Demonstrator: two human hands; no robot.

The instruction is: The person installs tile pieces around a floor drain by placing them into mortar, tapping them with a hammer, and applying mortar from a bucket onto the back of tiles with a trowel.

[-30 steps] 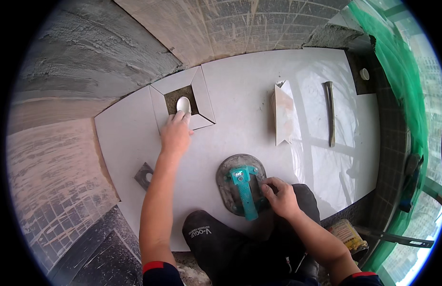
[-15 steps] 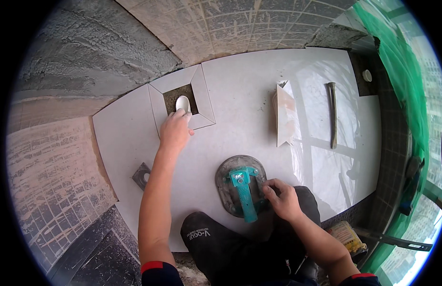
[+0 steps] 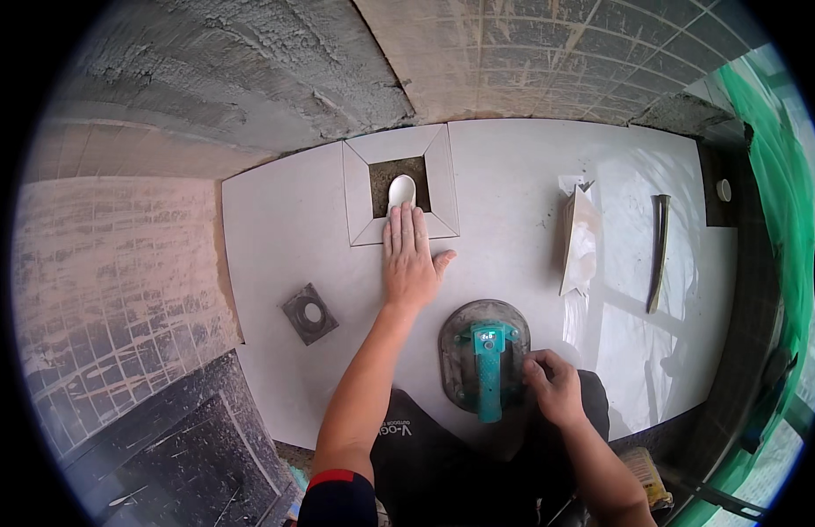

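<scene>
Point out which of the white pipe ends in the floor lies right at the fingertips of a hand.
The white pipe end in the square tiled recess, just beyond the left hand; the other white pipe end sits far right, near no hand.

Rough cement wall [image 3: 249, 70], green netting [image 3: 776, 176]

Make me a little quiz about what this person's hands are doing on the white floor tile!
1. True or false: the left hand lies flat on the tile, fingertips at the square hole.
2. What does the right hand touch?
A. the grey suction pad with a teal handle
B. the long dark tool
C. the small square drain cover
3. Fill in: inside the square hole shows a white ____.

Key
1. True.
2. A. The fingers rest at the pad's right edge.
3. Pipe end.
</scene>
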